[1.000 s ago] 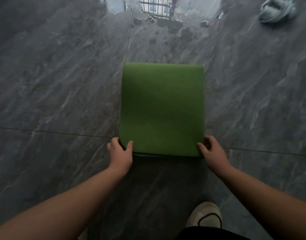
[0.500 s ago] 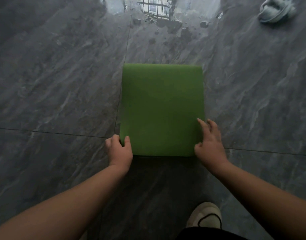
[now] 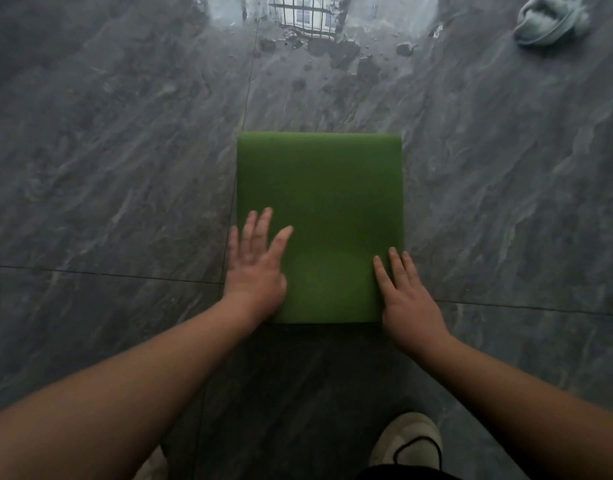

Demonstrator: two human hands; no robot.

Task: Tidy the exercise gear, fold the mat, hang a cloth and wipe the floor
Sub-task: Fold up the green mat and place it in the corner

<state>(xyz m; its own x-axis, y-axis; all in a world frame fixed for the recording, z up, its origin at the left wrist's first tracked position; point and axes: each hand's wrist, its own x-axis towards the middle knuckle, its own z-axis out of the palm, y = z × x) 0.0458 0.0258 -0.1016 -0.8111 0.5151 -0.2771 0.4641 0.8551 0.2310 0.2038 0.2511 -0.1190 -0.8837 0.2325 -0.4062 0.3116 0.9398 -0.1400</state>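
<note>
Both hands [image 3: 254, 271] [image 3: 410, 306] flat on mat's [image 3: 318, 202] near corners, floor [image 3: 107, 168] around.

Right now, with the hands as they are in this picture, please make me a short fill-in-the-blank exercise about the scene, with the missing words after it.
1. Both hands lie flat on the folded mat, whose colour is ____.
2. The left hand and the right hand have their fingers ____, not curled.
3. The light blue cloth lies crumpled on the ____, apart from the mat.
4. Below the right arm, one pale ____ shows on the floor.

Missing words: green; straight; floor; shoe
</note>
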